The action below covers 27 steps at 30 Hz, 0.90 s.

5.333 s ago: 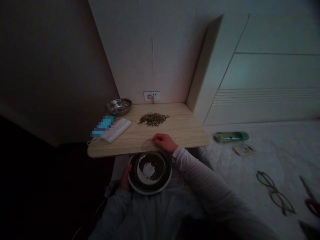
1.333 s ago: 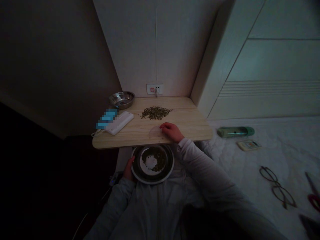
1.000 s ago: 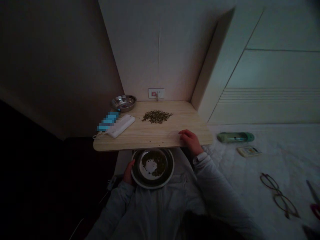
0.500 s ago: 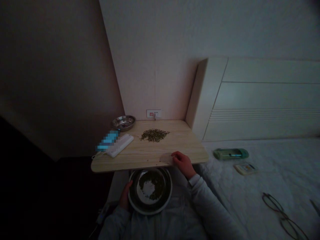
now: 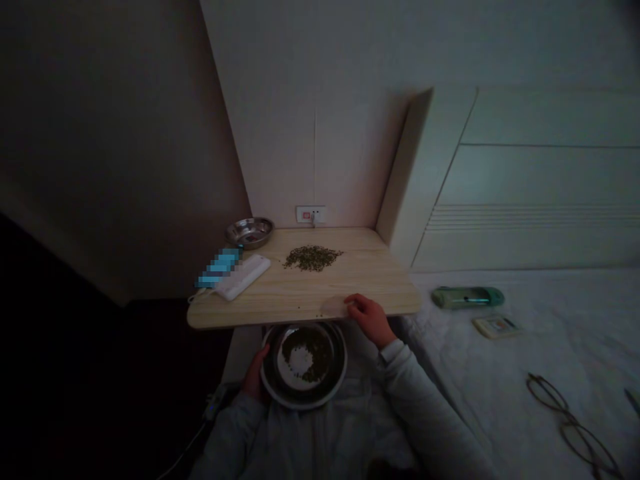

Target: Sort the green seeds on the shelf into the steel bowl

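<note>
Part-done, we judge: seeds (image 5: 321, 360) in bowl (image 5: 303, 403) below front edge of board (image 5: 280, 297), our left hand (image 5: 256, 375) clasping it. Right hand (image 5: 371, 321) pinching disc (image 5: 334, 307) beside strays (image 5: 319, 315) near that edge; pile (image 5: 313, 258), farther back, remains.

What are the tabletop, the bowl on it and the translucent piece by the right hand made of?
Tabletop: seemingly wood or laminate, matte, with streaky grain.
Bowl: probably polished steel, given its grey, bright glints.
Translucent piece: perhaps smooth plastic; tabletop colour shows faintly through.
</note>
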Motion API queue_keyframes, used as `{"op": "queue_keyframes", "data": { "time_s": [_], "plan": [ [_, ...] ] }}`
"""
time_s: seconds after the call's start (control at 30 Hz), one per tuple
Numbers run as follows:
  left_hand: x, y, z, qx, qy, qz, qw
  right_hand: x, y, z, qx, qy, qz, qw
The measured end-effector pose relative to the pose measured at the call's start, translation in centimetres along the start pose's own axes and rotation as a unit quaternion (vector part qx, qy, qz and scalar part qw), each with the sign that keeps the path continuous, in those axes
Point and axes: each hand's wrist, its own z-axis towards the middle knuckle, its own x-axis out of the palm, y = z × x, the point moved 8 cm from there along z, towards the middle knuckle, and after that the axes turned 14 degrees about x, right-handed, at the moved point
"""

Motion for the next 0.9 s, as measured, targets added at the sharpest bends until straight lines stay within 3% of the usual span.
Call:
{"op": "queue_keyframes", "data": {
  "time_s": [0.17, 0.53, 0.9],
  "plan": [
    [0.23, -0.57, -0.28, 0.028, -0.014, 0.012, 0.999, 0.05, -0.03, -0.13, -0.006, 0.010, -0.001, 1.000],
    [0.03, -0.17, -0.10, 0.015, 0.004, 0.004, 1.000, 0.40, -0.45, 0.22, -0.005, 0.069, 0.078, 0.995],
    [0.33, -0.14, -0.30, 0.016, 0.005, -0.001, 1.000, 0.56, 0.44, 0.00, -0.025, 0.076, 0.005, 0.997]
  ]
}}
